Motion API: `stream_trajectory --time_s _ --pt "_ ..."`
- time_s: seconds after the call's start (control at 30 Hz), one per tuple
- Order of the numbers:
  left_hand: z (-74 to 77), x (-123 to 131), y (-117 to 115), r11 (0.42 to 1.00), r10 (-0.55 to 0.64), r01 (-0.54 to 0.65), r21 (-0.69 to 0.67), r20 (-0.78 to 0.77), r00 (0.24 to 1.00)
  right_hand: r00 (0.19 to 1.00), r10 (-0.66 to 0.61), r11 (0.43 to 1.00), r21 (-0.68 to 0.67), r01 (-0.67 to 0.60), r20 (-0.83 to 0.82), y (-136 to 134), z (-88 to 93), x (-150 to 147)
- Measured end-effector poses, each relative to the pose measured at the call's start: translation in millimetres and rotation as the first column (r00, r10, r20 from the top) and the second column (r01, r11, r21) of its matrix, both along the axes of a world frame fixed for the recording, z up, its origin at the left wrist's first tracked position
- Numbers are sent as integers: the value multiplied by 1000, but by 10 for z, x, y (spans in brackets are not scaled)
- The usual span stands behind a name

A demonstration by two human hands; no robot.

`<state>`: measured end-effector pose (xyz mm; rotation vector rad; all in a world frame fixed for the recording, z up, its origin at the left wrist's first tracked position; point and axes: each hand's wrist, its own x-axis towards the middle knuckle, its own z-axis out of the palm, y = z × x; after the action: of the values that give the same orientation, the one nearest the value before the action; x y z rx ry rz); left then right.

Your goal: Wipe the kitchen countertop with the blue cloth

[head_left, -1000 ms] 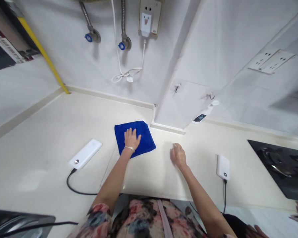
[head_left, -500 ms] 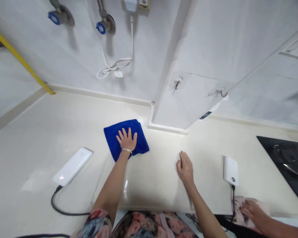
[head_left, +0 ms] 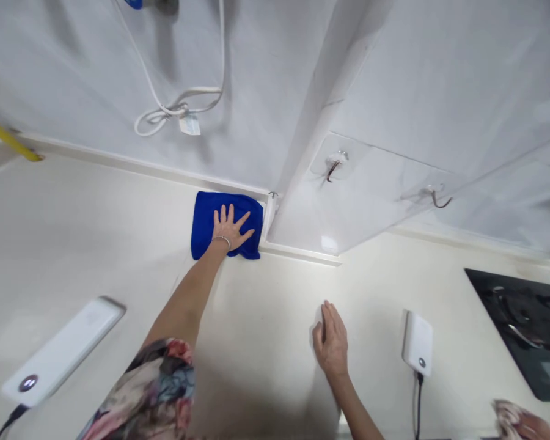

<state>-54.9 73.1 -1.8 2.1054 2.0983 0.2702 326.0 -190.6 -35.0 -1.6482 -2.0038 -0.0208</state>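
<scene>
My left hand [head_left: 230,226] lies flat with fingers spread on a blue cloth [head_left: 205,220], which sits on the cream countertop [head_left: 96,232] pushed into the back corner against the wall. My right hand [head_left: 332,341] rests flat on the counter nearer to me, fingers together and stretched out, holding nothing.
A white power bank [head_left: 64,351] with a black cable lies at the left. A smaller white one [head_left: 417,342] lies right of my right hand. A black hob [head_left: 527,324] is at the far right. Two hooks [head_left: 333,165] and a white cord [head_left: 174,110] hang on the wall.
My left hand has slid the blue cloth away from me into the corner by the wall. My right hand stayed on the counter. The other person's hand at the lower right is gone.
</scene>
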Motion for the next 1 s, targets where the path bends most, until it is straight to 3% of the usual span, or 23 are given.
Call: stream_trajectory --time_s 0.17,0.3,0.43,0.6,0.8,0.9,1.0 --pt "8 49 436 999 -45 45 -8 -20 999 1000 19 999 35 -19 -3 17 -19 2" --pt "12 56 385 997 -75 75 -1 -30 997 1000 3 999 34 -3 1 30 -42 14" --pt "6 62 4 989 -149 149 -1 -34 988 1000 12 999 54 -11 -9 37 -65 33" --pt "1 47 -734 974 -224 224 18 -23 974 999 31 996 89 -29 -25 45 -144 70" --pt "56 36 -1568 977 -215 214 11 21 976 998 59 985 165 -56 -11 55 -214 62" --pt "141 9 -1730 971 -230 233 -59 57 971 998 64 982 179 -62 -5 51 -225 53" --pt "198 32 -1715 987 -141 147 -61 88 986 998 62 981 185 -59 -8 48 -235 57"
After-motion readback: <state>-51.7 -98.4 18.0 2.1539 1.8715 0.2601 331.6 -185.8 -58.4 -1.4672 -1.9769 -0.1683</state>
